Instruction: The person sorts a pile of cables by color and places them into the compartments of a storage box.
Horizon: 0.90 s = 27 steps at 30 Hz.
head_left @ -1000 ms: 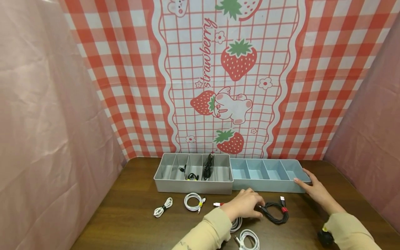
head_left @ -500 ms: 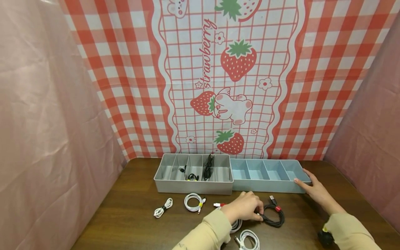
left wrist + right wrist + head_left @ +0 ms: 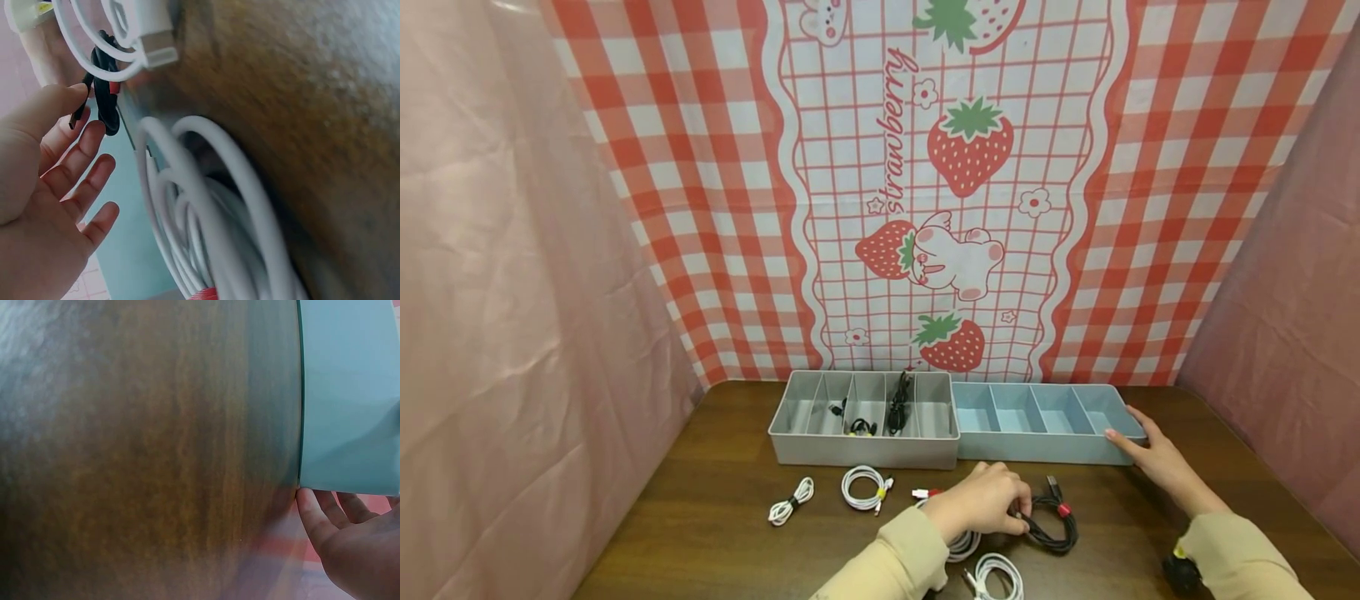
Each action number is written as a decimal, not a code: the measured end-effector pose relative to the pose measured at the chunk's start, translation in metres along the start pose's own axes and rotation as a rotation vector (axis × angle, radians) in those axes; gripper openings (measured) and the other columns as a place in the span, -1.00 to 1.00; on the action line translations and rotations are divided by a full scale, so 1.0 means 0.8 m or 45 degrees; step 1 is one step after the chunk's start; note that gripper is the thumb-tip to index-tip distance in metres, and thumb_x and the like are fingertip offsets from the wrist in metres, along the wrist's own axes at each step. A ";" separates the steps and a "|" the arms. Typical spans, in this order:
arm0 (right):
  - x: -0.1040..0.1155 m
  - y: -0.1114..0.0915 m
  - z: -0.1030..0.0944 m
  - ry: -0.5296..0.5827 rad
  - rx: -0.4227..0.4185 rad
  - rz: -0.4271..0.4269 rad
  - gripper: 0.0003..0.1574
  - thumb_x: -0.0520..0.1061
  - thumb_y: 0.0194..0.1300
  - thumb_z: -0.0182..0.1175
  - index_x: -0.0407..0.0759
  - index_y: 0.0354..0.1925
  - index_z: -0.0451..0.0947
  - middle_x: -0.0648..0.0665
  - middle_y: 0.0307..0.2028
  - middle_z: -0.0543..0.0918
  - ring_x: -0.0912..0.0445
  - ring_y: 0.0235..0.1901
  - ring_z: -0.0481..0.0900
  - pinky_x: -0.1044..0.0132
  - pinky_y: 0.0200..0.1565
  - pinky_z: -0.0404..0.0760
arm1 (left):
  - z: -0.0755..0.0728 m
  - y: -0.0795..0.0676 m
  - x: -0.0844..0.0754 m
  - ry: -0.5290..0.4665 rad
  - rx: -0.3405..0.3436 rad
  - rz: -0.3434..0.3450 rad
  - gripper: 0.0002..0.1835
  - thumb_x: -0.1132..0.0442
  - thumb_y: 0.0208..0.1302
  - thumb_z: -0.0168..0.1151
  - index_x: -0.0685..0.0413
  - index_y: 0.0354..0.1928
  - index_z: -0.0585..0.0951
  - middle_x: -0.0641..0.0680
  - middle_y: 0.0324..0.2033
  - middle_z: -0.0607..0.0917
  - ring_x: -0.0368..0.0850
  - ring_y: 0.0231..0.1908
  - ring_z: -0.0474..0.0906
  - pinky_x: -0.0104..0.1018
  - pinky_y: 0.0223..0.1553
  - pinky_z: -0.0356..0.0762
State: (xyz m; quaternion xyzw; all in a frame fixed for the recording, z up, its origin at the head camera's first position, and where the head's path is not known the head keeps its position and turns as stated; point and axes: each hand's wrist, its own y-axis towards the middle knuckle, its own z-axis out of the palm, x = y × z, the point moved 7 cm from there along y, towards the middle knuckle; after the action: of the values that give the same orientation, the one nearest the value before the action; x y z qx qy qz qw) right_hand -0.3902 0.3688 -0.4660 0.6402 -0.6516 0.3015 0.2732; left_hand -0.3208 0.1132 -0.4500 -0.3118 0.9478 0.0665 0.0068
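My left hand (image 3: 981, 502) pinches a coiled black USB cable (image 3: 1063, 540) near its small plug, between thumb and forefinger; the other fingers are spread loosely in the left wrist view. A red tie binds the coil, and its USB-A plug (image 3: 1052, 485) points away from me. Beneath my left forearm, a white cable (image 3: 964, 546) with a red tie is partly covered. My right hand (image 3: 1167, 457) rests against the right end of a pale blue divided box (image 3: 1037, 447). Its thumb lies at the front rim, with fairly straight fingers along the end wall (image 3: 350, 456).
Left of the blue box stands a grey divided box (image 3: 865, 452) with several black cables in its compartments. Three more white coils, a small one (image 3: 791, 502), a yellow-tied one (image 3: 863, 488) and a front one (image 3: 997, 577), lie on the wooden table (image 3: 700, 500). A strawberry-print cloth (image 3: 850, 167) hangs behind.
The black coil has shifted left and slightly toward me, turning as my left fingers took hold of its end. My right hand has stayed at the blue box.
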 end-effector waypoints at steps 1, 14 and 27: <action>0.000 0.000 0.000 -0.001 0.000 0.001 0.14 0.29 0.37 -0.05 -0.32 0.44 -0.43 -0.69 0.29 -0.14 -0.47 0.17 0.10 -0.29 0.06 0.33 | -0.001 0.000 -0.001 -0.001 -0.004 0.001 -0.86 -0.09 0.06 0.36 -0.35 -0.43 0.59 -0.36 -0.48 0.48 -0.42 -0.31 0.31 -0.49 -0.24 0.18; 0.004 -0.003 0.000 0.000 -0.011 -0.014 0.14 0.28 0.37 -0.04 -0.32 0.44 -0.42 -0.69 0.30 -0.16 -0.48 0.20 0.05 -0.32 0.09 0.27 | -0.019 -0.008 -0.008 0.012 -0.036 0.009 -0.88 -0.07 0.08 0.34 -0.34 -0.40 0.59 -0.37 -0.45 0.48 -0.43 -0.21 0.34 -0.47 -0.17 0.20; 0.001 -0.004 0.000 0.007 0.025 -0.014 0.15 0.29 0.37 -0.04 -0.25 0.45 -0.47 -0.67 0.32 -0.23 -0.54 0.26 -0.12 -0.45 0.12 0.01 | -0.040 -0.011 -0.015 0.038 -0.077 0.009 -0.87 -0.06 0.04 0.35 -0.33 -0.40 0.59 -0.37 -0.42 0.50 -0.41 -0.25 0.33 -0.49 -0.24 0.18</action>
State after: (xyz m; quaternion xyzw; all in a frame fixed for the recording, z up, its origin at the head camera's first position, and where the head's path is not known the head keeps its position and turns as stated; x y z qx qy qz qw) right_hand -0.3874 0.3684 -0.4654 0.6455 -0.6444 0.3082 0.2703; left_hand -0.3052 0.1093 -0.4188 -0.3095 0.9464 0.0906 -0.0172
